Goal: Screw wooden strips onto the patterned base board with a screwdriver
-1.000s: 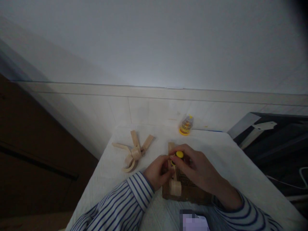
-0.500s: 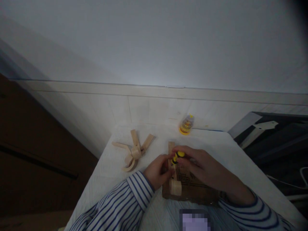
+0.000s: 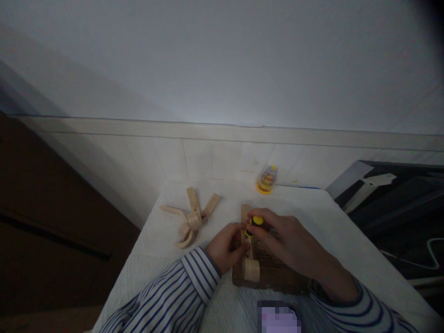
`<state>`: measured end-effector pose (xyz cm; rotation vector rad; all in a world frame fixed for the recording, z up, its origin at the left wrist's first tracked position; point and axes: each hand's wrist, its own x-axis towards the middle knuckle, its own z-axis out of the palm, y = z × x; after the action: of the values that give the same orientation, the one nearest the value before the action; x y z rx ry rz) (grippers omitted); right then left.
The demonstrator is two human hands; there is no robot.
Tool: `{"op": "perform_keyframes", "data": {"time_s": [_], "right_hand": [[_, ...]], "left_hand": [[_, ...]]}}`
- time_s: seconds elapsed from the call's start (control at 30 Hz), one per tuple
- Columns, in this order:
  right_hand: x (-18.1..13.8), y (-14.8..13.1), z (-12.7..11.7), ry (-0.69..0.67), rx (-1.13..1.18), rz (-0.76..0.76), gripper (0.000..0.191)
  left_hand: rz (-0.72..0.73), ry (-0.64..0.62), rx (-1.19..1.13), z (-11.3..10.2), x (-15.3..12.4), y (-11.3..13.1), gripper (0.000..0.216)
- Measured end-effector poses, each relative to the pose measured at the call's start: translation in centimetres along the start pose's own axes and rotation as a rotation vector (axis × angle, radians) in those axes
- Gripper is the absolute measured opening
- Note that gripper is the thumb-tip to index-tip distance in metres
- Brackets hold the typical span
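Observation:
My right hand (image 3: 287, 243) is closed round a small screwdriver with a yellow and black handle (image 3: 255, 223), held upright over a light wooden strip (image 3: 245, 212). That strip stands on a brown wooden board (image 3: 274, 273) with a dark line pattern. My left hand (image 3: 225, 245) is closed against the strip's left side, beside the screwdriver. A short rounded wooden block (image 3: 251, 269) sits at the board's near left corner.
A loose wooden assembly of several curved arms (image 3: 190, 218) lies on the white-covered table (image 3: 149, 249) to the left. A small clear case with a yellow base (image 3: 266, 180) stands by the tiled wall. Dark furniture (image 3: 391, 203) is at the right, a blurred patch (image 3: 279, 319) near me.
My right hand has turned slightly on the screwdriver, so the yellow handle end shows at a different angle. My left hand and the wooden parts have stayed put.

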<state>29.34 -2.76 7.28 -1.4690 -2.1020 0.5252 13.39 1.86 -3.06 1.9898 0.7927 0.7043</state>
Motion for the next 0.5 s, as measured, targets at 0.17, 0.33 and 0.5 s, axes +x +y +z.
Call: {"op": "perform_keyframes", "data": {"time_s": [0.17,0.33,0.5], "right_hand": [[-0.05,0.12,0.44,0.048,-0.086,0.019,0.022],[0.16,0.17,0.98,0.072,-0.049,0.032,0.024],[0.1,0.23,0.64,0.027,0.034,0.003,0.028]], "left_hand": [[0.007,-0.001,-0.001,-0.08,0.04,0.05,0.04],[-0.004,-0.005,-0.013,0.05,0.0,-0.2,0.042],[0.008,0.002,-0.033,0.08,0.03,-0.19,0.04]]}}
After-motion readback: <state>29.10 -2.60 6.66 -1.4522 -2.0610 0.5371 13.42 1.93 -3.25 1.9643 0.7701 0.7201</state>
